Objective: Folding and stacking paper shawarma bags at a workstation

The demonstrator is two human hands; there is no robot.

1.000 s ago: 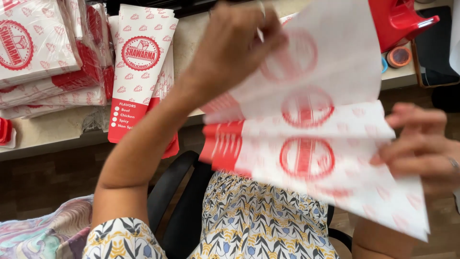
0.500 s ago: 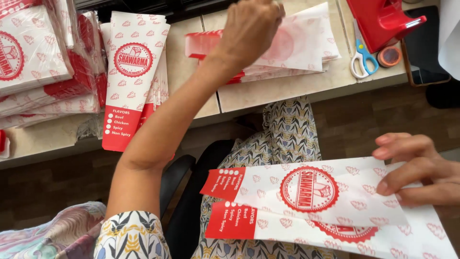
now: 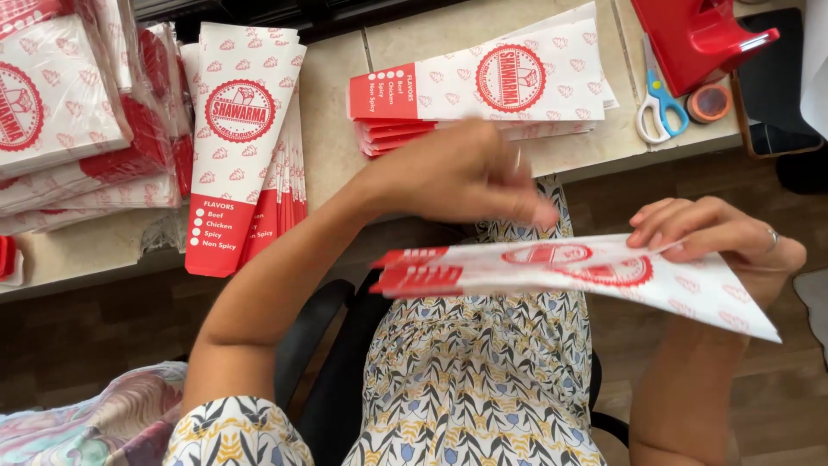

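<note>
My right hand [image 3: 716, 242] grips a small bunch of red-and-white printed paper sleeves [image 3: 604, 272], held nearly flat over my lap. My left hand [image 3: 457, 177] hovers just above the bunch's left half, fingers loosely curled and blurred by motion, holding nothing. Behind it on the beige table [image 3: 332, 129] lies a flat stack of the same sleeves [image 3: 483, 91], red ends to the left. A second stack of sleeves [image 3: 237, 138] lies lengthwise at the left, red ends toward me.
Plastic-wrapped packs of sleeves [image 3: 60, 112] fill the table's left end. Scissors with blue and green handles [image 3: 660, 103], a tape roll [image 3: 709, 102] and a red dispenser [image 3: 699, 34] sit at the right. A black chair [image 3: 319, 362] is under me.
My left hand laid a sleeve on the far stack, then drew back toward the bunch. My right hand lowered and levelled the remaining sleeves over my lap.
</note>
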